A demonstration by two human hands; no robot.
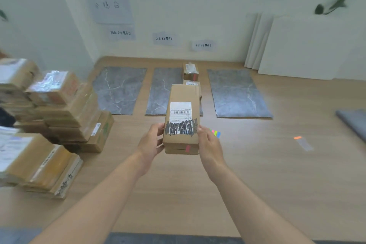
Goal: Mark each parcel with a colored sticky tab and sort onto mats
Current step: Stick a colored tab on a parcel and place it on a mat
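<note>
Blurred parcel stack (49, 117), left edge.

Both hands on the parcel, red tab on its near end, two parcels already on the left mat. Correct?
Wrong mat. In the head view the two sorted parcels sit at the right edge of the middle mat; the left mat holds none. The rest stands: the left hand and right hand hold the held parcel, red tab on its near end.
</note>
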